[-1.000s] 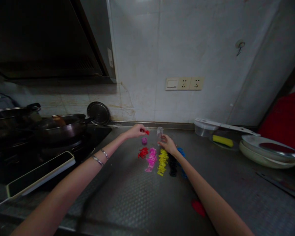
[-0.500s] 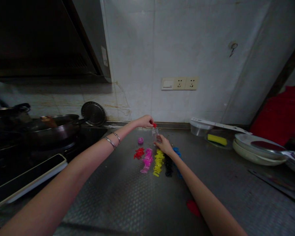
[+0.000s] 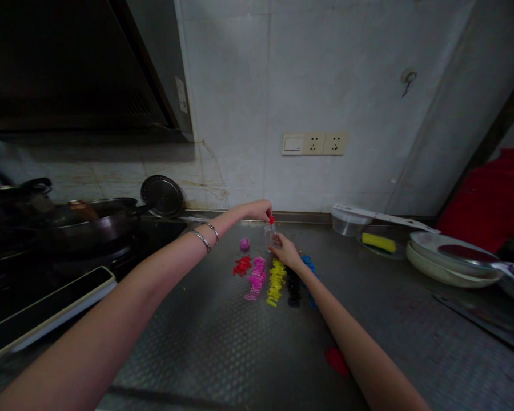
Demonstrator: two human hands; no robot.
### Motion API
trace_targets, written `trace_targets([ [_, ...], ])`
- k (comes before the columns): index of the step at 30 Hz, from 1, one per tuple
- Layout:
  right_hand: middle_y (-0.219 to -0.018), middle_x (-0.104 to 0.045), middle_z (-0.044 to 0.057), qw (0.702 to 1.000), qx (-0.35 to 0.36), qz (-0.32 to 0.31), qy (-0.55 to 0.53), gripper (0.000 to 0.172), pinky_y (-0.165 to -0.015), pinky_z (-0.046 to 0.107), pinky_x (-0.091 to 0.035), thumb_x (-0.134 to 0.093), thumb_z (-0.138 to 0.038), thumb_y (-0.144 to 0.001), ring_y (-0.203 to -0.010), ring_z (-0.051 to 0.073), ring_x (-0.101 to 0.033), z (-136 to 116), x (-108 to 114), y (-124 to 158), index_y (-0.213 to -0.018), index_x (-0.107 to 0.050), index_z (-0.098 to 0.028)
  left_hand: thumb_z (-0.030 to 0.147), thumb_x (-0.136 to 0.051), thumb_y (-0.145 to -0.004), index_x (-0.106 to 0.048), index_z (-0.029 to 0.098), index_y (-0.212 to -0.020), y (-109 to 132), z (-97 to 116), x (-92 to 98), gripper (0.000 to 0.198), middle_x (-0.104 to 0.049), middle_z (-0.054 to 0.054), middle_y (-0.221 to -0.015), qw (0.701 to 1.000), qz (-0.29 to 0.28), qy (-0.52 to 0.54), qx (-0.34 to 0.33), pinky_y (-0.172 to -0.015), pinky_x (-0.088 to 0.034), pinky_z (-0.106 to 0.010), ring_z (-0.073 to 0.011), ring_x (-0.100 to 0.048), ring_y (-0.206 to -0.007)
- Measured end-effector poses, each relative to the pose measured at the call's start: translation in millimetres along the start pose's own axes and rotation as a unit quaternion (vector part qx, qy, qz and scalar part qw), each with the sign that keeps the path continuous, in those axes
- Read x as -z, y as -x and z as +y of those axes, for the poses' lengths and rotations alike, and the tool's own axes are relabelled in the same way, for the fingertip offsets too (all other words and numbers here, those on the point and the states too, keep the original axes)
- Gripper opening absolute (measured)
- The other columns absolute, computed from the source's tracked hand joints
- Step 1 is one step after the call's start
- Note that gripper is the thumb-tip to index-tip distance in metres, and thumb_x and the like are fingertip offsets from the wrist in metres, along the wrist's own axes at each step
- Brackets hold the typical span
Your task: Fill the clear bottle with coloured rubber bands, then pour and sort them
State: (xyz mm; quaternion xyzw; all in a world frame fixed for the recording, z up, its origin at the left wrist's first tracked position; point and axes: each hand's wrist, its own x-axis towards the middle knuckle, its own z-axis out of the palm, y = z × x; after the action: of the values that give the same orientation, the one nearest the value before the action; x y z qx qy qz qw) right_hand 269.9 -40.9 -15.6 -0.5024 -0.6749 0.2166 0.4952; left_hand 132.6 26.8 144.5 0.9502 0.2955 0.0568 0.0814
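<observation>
My left hand [image 3: 260,209] is closed, pinching small red rubber bands [image 3: 272,220] at the mouth of a clear jar [image 3: 269,235]. My right hand [image 3: 286,251] grips the side of that jar, which stands upright on the metal counter. Close by lies a small round purple piece [image 3: 244,244], perhaps a cap. In front of the jar are loose rubber bands sorted by colour: a red pile [image 3: 242,265], a pink row [image 3: 256,279], a yellow row [image 3: 276,282], a black row [image 3: 293,290] and blue bands [image 3: 308,264], partly behind my right forearm.
To the left, a pan [image 3: 94,222] sits on the stove, with a phone-like slab [image 3: 47,311] nearer me. On the right are a plastic dipper [image 3: 346,221], a yellow sponge [image 3: 378,243], stacked bowls [image 3: 449,268] and a knife [image 3: 480,322]. A red object [image 3: 336,361] lies by my right forearm.
My left hand has shifted slightly right, bringing the red rubber bands over the jar's mouth. My right hand keeps its hold on the jar.
</observation>
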Motion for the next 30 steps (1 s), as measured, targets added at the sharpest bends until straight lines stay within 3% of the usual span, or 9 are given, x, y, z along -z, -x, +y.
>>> trace_targets([
  [16,-0.111,-0.060,0.012,1.000,-0.029,-0.003,0.000,0.050,-0.084,0.034,-0.049,-0.065,-0.019,-0.067,-0.096,0.020,-0.061,1,2,-1,-0.115,-0.049,-0.015,0.014,-0.062,-0.059,-0.072,0.012,-0.082,-19,15,8.5,0.026,-0.070,-0.005,-0.072,0.996,-0.071,-0.059,0.013,-0.053,-0.034,-0.019,-0.0078,-0.046,-0.051],
  [22,-0.110,-0.061,0.013,1.000,-0.014,0.000,-0.002,0.050,-0.085,0.036,-0.048,-0.065,-0.020,-0.067,-0.094,0.021,-0.062,4,2,0,-0.114,-0.050,-0.014,0.015,-0.066,-0.053,-0.073,0.012,-0.078,-21,19,8.5,0.026,-0.065,-0.003,-0.059,0.994,-0.092,-0.048,0.041,-0.055,-0.035,-0.023,-0.0089,-0.043,-0.050],
  [30,-0.109,-0.062,0.010,1.000,0.015,-0.009,-0.018,0.047,-0.087,0.036,-0.047,-0.065,-0.021,-0.068,-0.096,0.020,-0.061,8,2,-1,-0.112,-0.051,-0.016,0.009,-0.067,-0.047,-0.071,0.014,-0.057,-27,24,6.2,0.012,-0.051,0.003,-0.040,0.989,-0.130,-0.017,0.063,-0.053,-0.033,-0.024,-0.0090,-0.037,-0.048],
])
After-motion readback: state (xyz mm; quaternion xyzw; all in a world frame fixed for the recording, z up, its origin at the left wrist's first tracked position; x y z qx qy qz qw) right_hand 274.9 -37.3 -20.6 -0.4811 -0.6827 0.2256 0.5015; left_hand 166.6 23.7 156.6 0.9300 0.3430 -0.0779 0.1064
